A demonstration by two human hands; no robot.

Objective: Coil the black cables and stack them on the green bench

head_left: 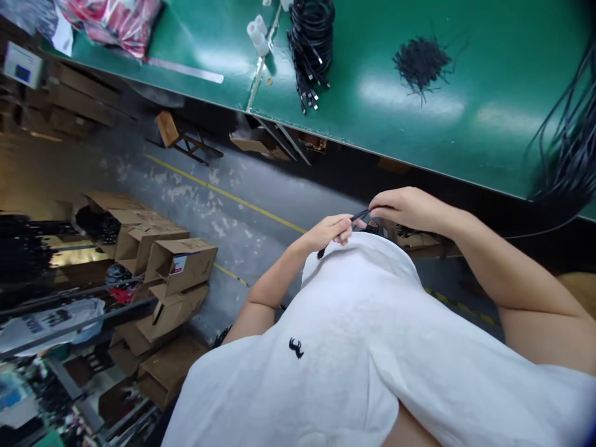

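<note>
My left hand point(330, 231) and my right hand point(405, 208) meet just above the hem of my white shirt point(354, 347), below the edge of the green table point(465, 124). Both hands are closed on a thin black cable point(359, 216) stretched between them. One end of the cable sticks out below my left hand. On the table lie a coiled bundle of black cables point(311, 43) with plug ends and a small heap of black ties point(421, 62).
More black cables point(568, 155) hang over the table's right edge. A red-and-white bag point(116, 22) and white rolls point(258, 34) lie at the table's far side. Open cardboard boxes point(162, 273) are stacked on the grey floor at left, near a wooden stool point(181, 136).
</note>
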